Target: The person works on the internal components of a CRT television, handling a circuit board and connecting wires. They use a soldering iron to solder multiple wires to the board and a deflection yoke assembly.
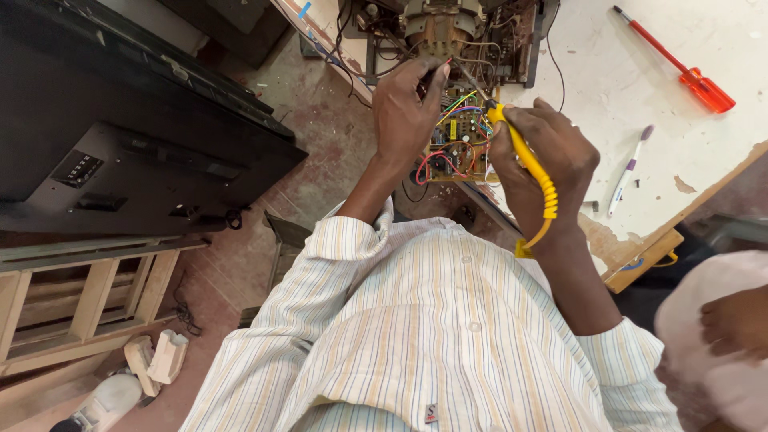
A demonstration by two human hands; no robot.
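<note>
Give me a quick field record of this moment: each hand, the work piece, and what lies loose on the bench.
left hand: pinching a thin dark probe against the circuit board
right hand: gripping a yellow soldering iron, tip toward the board
board: wired, at the bench edge, below an open chassis
bench: white, chipped
loose items: red screwdriver, white and purple toothbrush
floor left: black television back

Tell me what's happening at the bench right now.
A person in a striped shirt leans over a circuit board at the edge of a white bench. The right hand holds a yellow-handled tool, its tip at the board. The left hand pinches a dark probe near the wires above. A red screwdriver and a toothbrush lie untouched on the bench. A black TV back stands on the left.
</note>
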